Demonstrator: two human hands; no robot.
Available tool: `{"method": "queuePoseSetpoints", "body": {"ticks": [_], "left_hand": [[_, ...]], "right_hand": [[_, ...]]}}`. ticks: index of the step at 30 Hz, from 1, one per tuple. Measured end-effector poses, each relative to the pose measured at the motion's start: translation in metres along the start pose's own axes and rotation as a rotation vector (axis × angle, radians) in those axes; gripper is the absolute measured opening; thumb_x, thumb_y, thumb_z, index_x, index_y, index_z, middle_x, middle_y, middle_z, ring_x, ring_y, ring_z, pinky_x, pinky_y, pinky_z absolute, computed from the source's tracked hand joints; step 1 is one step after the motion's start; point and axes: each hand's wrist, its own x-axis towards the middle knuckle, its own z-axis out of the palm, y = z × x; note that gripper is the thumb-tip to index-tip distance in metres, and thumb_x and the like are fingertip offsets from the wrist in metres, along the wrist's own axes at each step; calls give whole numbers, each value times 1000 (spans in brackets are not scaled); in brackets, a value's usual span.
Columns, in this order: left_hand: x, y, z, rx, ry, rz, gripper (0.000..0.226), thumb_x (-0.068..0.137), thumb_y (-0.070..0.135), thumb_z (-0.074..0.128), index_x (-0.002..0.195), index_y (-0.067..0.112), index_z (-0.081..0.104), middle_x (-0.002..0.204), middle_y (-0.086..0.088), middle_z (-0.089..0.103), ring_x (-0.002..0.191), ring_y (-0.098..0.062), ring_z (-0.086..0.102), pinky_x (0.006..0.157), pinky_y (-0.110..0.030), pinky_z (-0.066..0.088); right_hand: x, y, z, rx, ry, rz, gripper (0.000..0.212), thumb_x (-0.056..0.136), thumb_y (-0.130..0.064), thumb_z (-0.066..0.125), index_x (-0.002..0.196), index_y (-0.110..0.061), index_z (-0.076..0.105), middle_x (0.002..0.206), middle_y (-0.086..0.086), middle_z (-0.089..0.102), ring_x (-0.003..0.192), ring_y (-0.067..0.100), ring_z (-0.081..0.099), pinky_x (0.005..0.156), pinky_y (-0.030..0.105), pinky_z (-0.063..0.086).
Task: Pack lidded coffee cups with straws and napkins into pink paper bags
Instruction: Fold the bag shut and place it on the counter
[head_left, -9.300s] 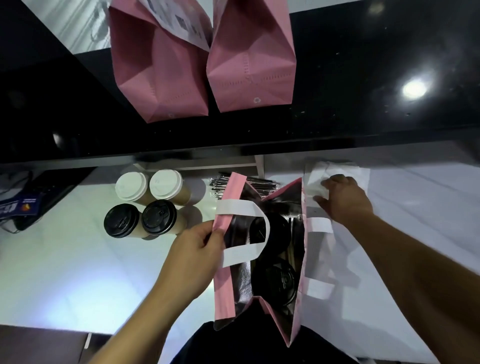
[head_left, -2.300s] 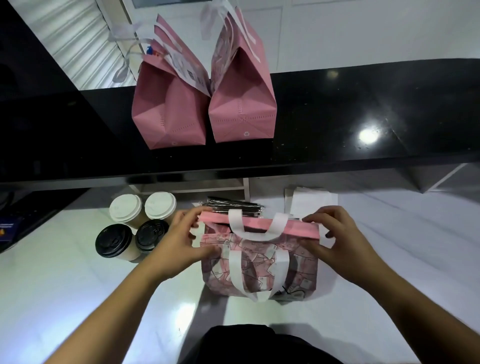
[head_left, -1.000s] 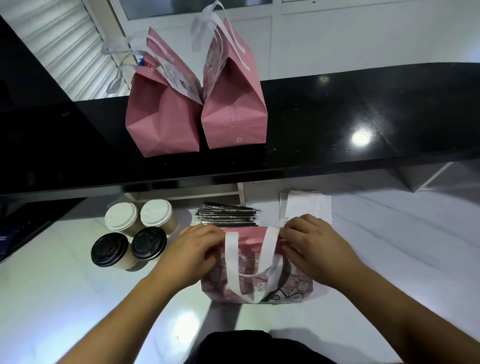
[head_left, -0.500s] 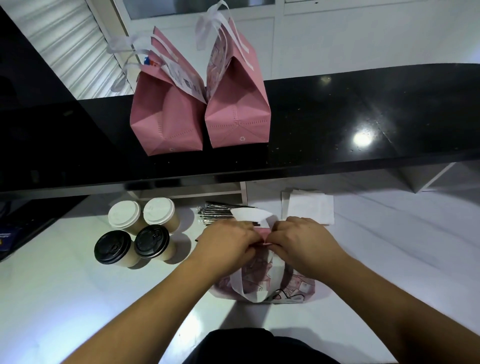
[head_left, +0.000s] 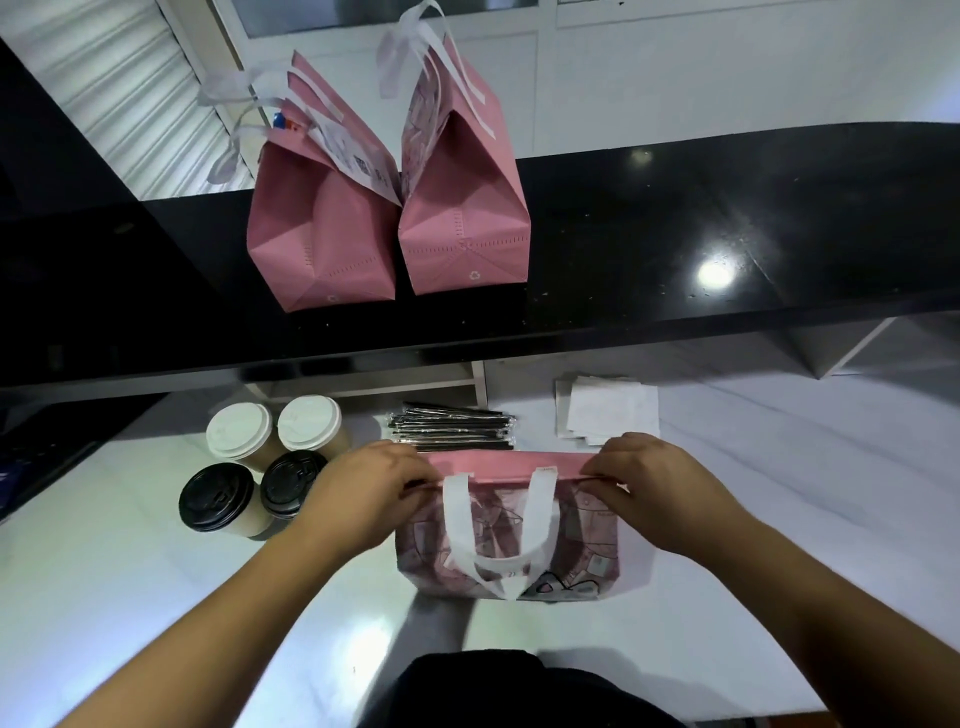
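A pink patterned bag (head_left: 582, 540) with white handles stands on the white counter in front of me, its top edge pressed together. My left hand (head_left: 363, 499) pinches the top edge at its left end and my right hand (head_left: 654, 493) pinches it at the right end. Left of the bag stand several lidded coffee cups: two white-lidded (head_left: 275, 428) behind, two black-lidded (head_left: 217, 500) in front. A bundle of wrapped straws (head_left: 452, 426) and a stack of white napkins (head_left: 610, 410) lie just behind the bag.
Two closed pink bags (head_left: 322, 228) (head_left: 465, 208) stand side by side on the raised black ledge (head_left: 727, 234) behind the counter. White counter (head_left: 779, 467) stretches to the right. A dark object lies at the far left edge.
Half a second ago both hands met at the middle of the bag's top edge; now they have slid apart to its two ends, and the white handle hangs down in front.
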Motion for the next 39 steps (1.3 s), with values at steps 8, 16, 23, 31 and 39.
{"method": "queuePoseSetpoints", "body": {"ticks": [8,16,23,31,39], "left_hand": [[-14,-23,-3,-98,24,-45,31,82,18,87,106,36,82,87,14,78,73,-11,71,61,-10,40],[-19,-26,3,-190,29,-77,29,87,17,82,110,34,81,97,13,80,82,-10,74,70,-16,48],[-17,0,6,14,-81,-18,61,77,44,65,138,43,57,131,22,60,123,-9,50,98,-35,39],[3,29,8,-95,-3,-16,31,88,37,76,117,46,74,114,24,73,109,-8,63,93,-30,44],[20,35,-15,-302,-40,-21,20,94,31,70,106,46,77,100,27,75,97,-3,65,89,-36,52]], "right_hand": [[-4,8,-9,-1,11,-30,16,91,-16,76,106,-19,81,94,-3,79,80,18,71,69,26,55],[-13,8,-5,-7,69,-52,22,84,-8,82,104,-16,83,89,-2,80,75,22,73,62,34,62],[-10,-19,-1,-228,-19,-29,46,84,-38,74,128,-28,66,110,-8,73,100,21,65,84,37,55],[4,-44,8,-242,-65,-10,39,74,-10,74,109,-27,77,98,-6,76,87,22,67,74,33,55],[10,-57,-36,-142,-298,79,21,88,-15,57,97,-26,73,93,-7,70,84,16,62,73,31,56]]}}
